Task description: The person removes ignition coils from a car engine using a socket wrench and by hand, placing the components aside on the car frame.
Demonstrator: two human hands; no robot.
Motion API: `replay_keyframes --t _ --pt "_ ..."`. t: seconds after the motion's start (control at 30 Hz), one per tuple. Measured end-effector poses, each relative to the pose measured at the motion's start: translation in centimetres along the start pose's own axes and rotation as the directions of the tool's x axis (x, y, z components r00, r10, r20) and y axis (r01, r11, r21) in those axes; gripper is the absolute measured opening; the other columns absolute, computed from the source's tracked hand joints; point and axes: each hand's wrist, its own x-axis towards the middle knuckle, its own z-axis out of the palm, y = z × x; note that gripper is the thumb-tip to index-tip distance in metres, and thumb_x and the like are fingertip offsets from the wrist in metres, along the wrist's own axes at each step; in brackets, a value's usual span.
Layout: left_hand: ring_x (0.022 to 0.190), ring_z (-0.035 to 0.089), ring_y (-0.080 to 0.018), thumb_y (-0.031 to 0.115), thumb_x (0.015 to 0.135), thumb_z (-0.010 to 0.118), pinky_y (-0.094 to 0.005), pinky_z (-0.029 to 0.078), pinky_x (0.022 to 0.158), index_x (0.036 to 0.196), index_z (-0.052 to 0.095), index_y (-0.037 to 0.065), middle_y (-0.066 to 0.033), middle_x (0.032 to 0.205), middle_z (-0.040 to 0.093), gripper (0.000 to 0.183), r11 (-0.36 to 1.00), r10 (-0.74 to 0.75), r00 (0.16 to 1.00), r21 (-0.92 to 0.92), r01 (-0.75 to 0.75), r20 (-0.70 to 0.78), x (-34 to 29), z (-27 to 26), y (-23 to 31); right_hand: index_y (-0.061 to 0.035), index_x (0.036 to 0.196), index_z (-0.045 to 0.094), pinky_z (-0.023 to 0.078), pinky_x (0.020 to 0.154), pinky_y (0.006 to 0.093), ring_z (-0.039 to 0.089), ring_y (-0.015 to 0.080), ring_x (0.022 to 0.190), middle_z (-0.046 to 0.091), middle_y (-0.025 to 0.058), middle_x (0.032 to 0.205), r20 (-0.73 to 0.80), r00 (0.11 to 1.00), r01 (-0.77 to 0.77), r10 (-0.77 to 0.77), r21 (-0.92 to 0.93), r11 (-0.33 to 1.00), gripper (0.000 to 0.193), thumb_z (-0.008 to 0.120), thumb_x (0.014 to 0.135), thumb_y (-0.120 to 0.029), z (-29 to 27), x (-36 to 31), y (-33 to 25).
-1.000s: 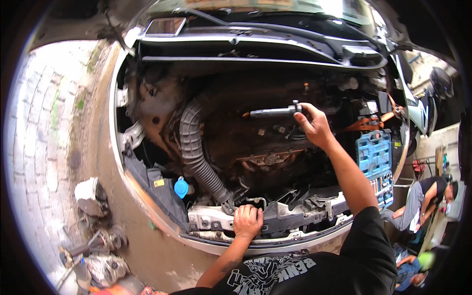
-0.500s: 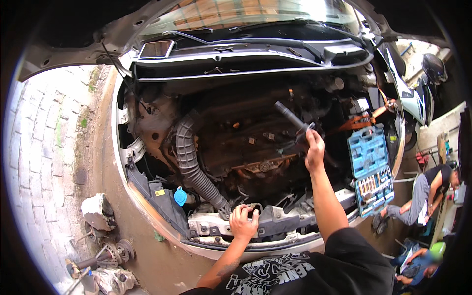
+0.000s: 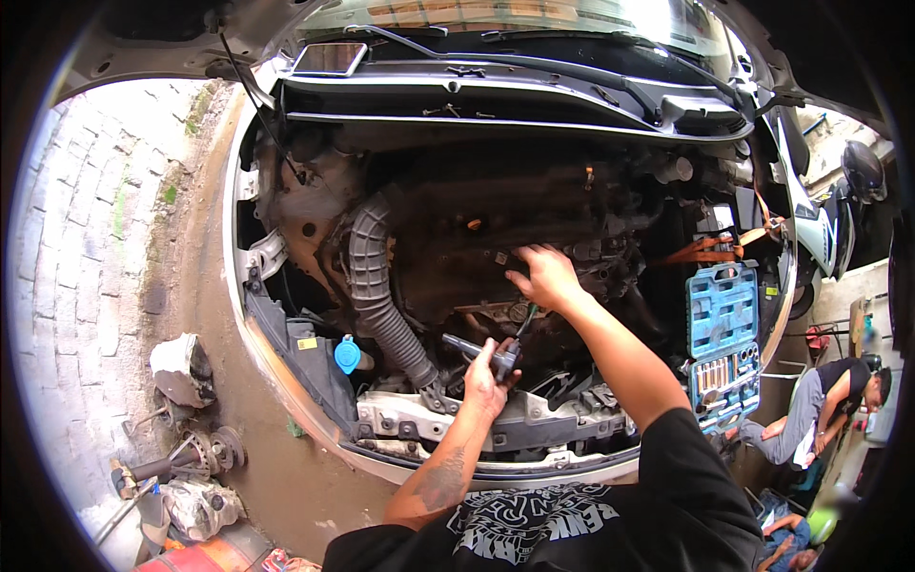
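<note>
Shifted a dark grey tubular plastic ignition coil [image 3: 462, 345] from right hand [image 3: 548, 278] to left hand [image 3: 484, 379] since the earlier frame, and lifted the latter off the pale metal front crossmember [image 3: 391, 416]. Now holding the coil at six o'clock of the dark brown metal engine [image 3: 434, 276], left fingers closed round its blocky head, stem tilted toward ten. Keeping the hands apart, with the right one at one o'clock from the left, loosely extended over the engine and apparently gripping nothing; cannot tell about contact at the fingertips. Around the engine, can see a grey ribbed plastic hose [image 3: 372, 276] at nine, a round blue plastic cap [image 3: 348, 356] at eight, orange fabric straps [image 3: 705, 252] between two and three, and an open blue plastic tool case [image 3: 721, 300] with metallic sockets [image 3: 715, 375] between three and four. Further out, can see a flat rectangular pale-screened device [image 3: 329, 59] at eleven and a bent-over co-worker in grey trousers [image 3: 808, 410] at four.
</note>
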Motion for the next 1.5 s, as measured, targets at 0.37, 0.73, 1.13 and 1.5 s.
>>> replay_keyframes --t 0.37,0.73,1.13,1.5 --pt "0.095 0.065 -0.0143 0.024 0.103 0.057 -0.033 0.058 0.074 0.126 0.054 0.007 -0.0101 0.124 0.068 0.029 0.957 0.144 0.986 0.243 -0.161 0.089 1.3 -1.5 -0.5 -0.0084 0.105 0.073 0.039 0.101 0.0572 0.056 0.0332 0.117 0.068 0.0114 0.112 0.01 1.0 0.005 -0.003 -0.259 0.966 0.048 0.078 0.077 -0.046 4.6 2.6 0.9" --pt "0.09 0.067 -0.0155 0.022 0.102 0.06 -0.0336 0.055 0.069 0.124 0.053 0.007 -0.0108 0.12 0.07 0.028 0.918 0.178 0.983 0.352 -0.184 0.05 2.8 -2.0 0.3 -0.0072 0.094 0.073 0.041 0.083 0.0507 0.058 0.0313 0.097 0.066 0.0081 0.095 -0.342 0.935 0.114 -0.09 0.05 0.992 0.037 0.083 0.073 -0.036 5.2 2.2 1.3" --pt "0.086 0.065 -0.0137 0.076 0.094 0.044 -0.0346 0.053 0.075 0.126 0.056 0.007 -0.0108 0.116 0.072 0.078 0.942 -0.038 0.973 0.333 -0.041 0.226 -0.1 3.6 1.3 -0.0066 0.117 0.066 0.049 0.088 0.0445 0.063 0.0317 0.101 0.069 0.0105 0.113 -0.354 0.872 0.398 -0.339 0.108 0.911 0.057 0.085 0.063 -0.012 -5.4 -8.0 0.8" --pt "0.087 0.068 -0.0183 0.055 0.097 0.059 -0.0398 0.057 0.079 0.109 0.066 0.013 -0.0022 0.096 0.07 0.044 0.97 -0.225 0.971 0.118 0.214 0.086 1.4 4.1 -3.9 -0.0111 0.11 0.073 0.045 0.097 0.0444 0.062 0.0274 0.108 0.072 0.0034 0.111 0.227 0.823 0.486 -0.521 0.195 0.852 0.053 0.09 0.065 -0.034 -7.4 -10.0 2.8"
